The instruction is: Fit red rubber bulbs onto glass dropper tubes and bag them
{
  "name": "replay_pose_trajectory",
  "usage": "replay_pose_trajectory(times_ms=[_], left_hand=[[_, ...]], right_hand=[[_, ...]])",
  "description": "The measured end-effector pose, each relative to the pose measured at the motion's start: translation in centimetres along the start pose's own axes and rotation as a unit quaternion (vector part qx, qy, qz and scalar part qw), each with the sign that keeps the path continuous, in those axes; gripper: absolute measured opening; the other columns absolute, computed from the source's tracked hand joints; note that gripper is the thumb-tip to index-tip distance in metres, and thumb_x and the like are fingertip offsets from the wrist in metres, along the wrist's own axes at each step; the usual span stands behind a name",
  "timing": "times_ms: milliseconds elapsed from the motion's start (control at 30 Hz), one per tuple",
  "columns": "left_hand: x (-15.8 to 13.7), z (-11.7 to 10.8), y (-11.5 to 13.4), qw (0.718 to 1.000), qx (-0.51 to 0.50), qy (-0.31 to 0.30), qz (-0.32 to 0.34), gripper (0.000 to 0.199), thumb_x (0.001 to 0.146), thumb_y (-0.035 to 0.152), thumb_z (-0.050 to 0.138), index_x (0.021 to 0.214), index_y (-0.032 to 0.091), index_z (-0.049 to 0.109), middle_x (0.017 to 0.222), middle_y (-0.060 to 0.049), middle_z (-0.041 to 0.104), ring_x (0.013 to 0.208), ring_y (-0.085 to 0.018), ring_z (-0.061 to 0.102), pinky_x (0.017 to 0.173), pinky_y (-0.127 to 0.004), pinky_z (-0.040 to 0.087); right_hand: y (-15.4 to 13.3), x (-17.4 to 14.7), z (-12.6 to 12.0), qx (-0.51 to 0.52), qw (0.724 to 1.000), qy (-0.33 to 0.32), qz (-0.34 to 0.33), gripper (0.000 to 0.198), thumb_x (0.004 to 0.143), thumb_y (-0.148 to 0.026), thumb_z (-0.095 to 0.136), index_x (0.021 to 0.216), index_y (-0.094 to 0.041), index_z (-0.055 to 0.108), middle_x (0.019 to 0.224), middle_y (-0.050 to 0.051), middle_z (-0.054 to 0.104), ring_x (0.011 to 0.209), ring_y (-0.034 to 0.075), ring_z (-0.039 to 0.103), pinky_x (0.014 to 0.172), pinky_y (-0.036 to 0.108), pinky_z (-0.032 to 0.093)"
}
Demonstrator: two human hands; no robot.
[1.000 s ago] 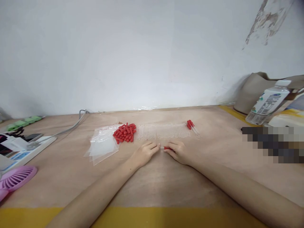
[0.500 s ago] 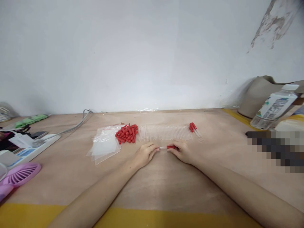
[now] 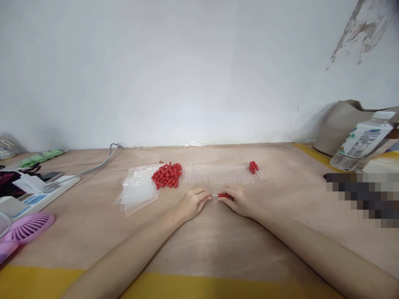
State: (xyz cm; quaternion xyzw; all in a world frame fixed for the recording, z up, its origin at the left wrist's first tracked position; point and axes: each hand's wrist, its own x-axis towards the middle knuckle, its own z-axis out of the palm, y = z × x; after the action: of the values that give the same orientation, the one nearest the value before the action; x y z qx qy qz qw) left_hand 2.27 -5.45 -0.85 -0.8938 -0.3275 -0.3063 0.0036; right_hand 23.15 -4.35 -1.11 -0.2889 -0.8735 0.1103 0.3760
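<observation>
The clear tube (image 3: 215, 195) is pinched in my left hand (image 3: 193, 203), the red cap (image 3: 223, 195) in my right hand (image 3: 239, 202), fingers closed. My forearms (image 3: 146, 249) slant inward over the table (image 3: 205, 245).

- Held bulb (image 3: 223, 195): red
- Bulb pile (image 3: 166, 175): red
- Tube row (image 3: 218, 175): clear, colourless
- Plastic bags (image 3: 137, 193): translucent whitish
- Surface (image 3: 199, 249): brown with yellow bands
- Fan (image 3: 30, 227): pink
- Wall (image 3: 181, 74): pale grey-white
</observation>
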Motion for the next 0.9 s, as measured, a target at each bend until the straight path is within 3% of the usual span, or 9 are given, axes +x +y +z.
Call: replay_pose_trajectory(times_ms=[167,267,400,500,600,700,800,900], left_hand=[[0.1,0.2,-0.4,1.000,-0.006,0.002,0.004,0.025,0.089,0.025,0.041,0.098,0.014,0.062,0.076,-0.006,0.061,0.069,-0.015,0.056,0.063,-0.025,0.045],[0.4,0.5,-0.3,0.999,-0.043,0.022,-0.014,0.025,0.089,0.027,0.041,0.102,0.016,0.060,0.079,-0.005,0.062,0.070,-0.014,0.057,0.065,-0.025,0.046],[0.8,0.5,0.3,0.993,-0.096,0.047,-0.039,0.025,0.088,0.028,0.044,0.106,0.017,0.058,0.089,-0.006,0.063,0.078,-0.015,0.059,0.072,-0.027,0.047],[0.7,0.1,0.4,0.991,-0.101,0.054,-0.067,0.030,0.088,0.028,0.043,0.115,0.018,0.051,0.100,-0.007,0.062,0.087,-0.016,0.058,0.078,-0.030,0.046],[0.5,-0.1,0.2,0.990,-0.092,0.049,-0.095,0.031,0.088,0.028,0.042,0.117,0.018,0.047,0.103,-0.008,0.059,0.092,-0.018,0.056,0.080,-0.032,0.046],[0.5,-0.1,-0.1,0.992,-0.070,0.030,-0.099,0.027,0.085,0.028,0.047,0.110,0.018,0.052,0.099,-0.008,0.059,0.091,-0.019,0.055,0.079,-0.033,0.045],[0.5,0.1,-0.2,0.994,-0.058,0.010,-0.097,0.023,0.084,0.026,0.048,0.103,0.018,0.056,0.095,-0.007,0.058,0.084,-0.019,0.055,0.076,-0.033,0.045],[0.5,0.1,-0.2,0.994,-0.060,0.003,-0.097,0.020,0.083,0.025,0.048,0.099,0.017,0.057,0.093,-0.007,0.058,0.082,-0.018,0.055,0.074,-0.032,0.045]], right_hand=[[0.3,0.0,-0.2,0.040,0.999,-0.006,0.022,0.015,0.082,-0.028,0.051,0.085,-0.020,0.063,0.076,0.003,0.059,0.068,0.013,0.055,0.063,0.026,0.044],[0.4,0.2,0.2,0.128,0.987,0.031,0.093,0.017,0.079,-0.032,0.055,0.089,-0.020,0.062,0.076,0.003,0.059,0.069,0.014,0.055,0.063,0.027,0.045],[0.2,1.0,0.3,0.287,0.921,0.141,0.223,0.026,0.068,-0.038,0.065,0.084,-0.020,0.056,0.072,0.000,0.056,0.068,0.013,0.054,0.063,0.026,0.045],[0.5,2.1,-1.0,0.330,0.885,0.185,0.273,0.030,0.066,-0.040,0.065,0.086,-0.019,0.056,0.072,-0.001,0.055,0.063,0.010,0.052,0.061,0.025,0.044],[2.2,3.2,-3.5,0.316,0.870,0.222,0.308,0.035,0.068,-0.040,0.061,0.096,-0.020,0.056,0.069,-0.002,0.055,0.055,0.008,0.048,0.055,0.023,0.043],[5.2,3.7,-6.6,0.276,0.844,0.299,0.349,0.034,0.066,-0.035,0.062,0.095,-0.021,0.051,0.065,-0.004,0.054,0.047,0.008,0.045,0.045,0.021,0.039],[8.7,3.2,-9.0,0.201,0.856,0.273,0.389,0.023,0.066,-0.030,0.062,0.085,-0.019,0.053,0.062,-0.002,0.054,0.044,0.007,0.044,0.042,0.020,0.037],[11.9,1.8,-9.8,0.091,0.858,0.269,0.427,0.018,0.068,-0.031,0.059,0.081,-0.017,0.058,0.062,0.000,0.055,0.048,0.008,0.048,0.044,0.019,0.037]])
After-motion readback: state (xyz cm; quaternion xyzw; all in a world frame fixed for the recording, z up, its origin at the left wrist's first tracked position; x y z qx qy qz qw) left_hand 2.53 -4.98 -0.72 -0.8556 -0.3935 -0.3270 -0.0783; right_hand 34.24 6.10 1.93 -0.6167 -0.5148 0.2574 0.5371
